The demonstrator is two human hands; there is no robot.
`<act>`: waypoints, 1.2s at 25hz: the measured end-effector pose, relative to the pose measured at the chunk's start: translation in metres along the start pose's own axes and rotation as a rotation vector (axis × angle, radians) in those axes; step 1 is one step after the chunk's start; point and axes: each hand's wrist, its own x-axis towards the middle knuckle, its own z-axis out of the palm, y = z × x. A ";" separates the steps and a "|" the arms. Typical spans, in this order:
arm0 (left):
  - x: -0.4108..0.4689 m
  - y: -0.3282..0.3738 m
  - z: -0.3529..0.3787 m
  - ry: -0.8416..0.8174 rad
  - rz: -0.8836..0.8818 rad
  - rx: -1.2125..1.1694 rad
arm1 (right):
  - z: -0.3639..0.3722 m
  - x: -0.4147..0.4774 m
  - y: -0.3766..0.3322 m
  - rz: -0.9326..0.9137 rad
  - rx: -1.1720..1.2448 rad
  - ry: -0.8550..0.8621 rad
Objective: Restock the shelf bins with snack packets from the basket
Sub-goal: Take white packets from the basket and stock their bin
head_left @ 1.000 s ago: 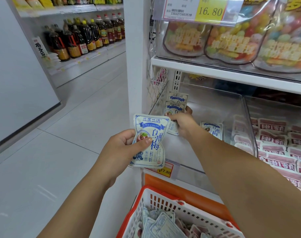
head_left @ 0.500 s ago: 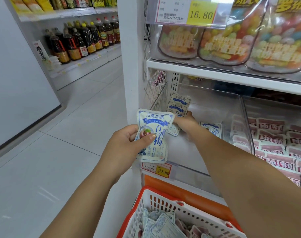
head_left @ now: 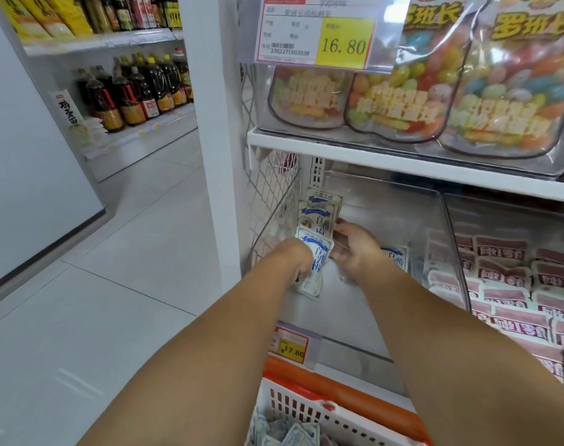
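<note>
Reads 16.80 on upper tag (head_left: 345, 45), 17.80 on lower tag (head_left: 292, 349). Grips packet (head_left: 317, 262) with left hand (head_left: 295, 259); touches standing packets (head_left: 319, 217) with spread right hand (head_left: 354, 249).

The left hand (head_left: 295, 259) and right hand (head_left: 354, 249) were bare; both forearms appeared uncovered along their whole visible length, though the wide lens distorted them.
</note>
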 end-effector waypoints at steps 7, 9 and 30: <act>0.009 0.011 0.009 0.101 -0.061 -0.065 | -0.002 0.012 0.014 -0.082 -0.360 -0.004; 0.000 0.012 0.008 0.134 -0.019 -0.032 | -0.002 0.012 0.018 -0.144 -0.380 0.041; -0.027 -0.008 -0.002 -0.028 0.087 -0.376 | 0.012 -0.017 0.017 -0.157 -0.940 0.181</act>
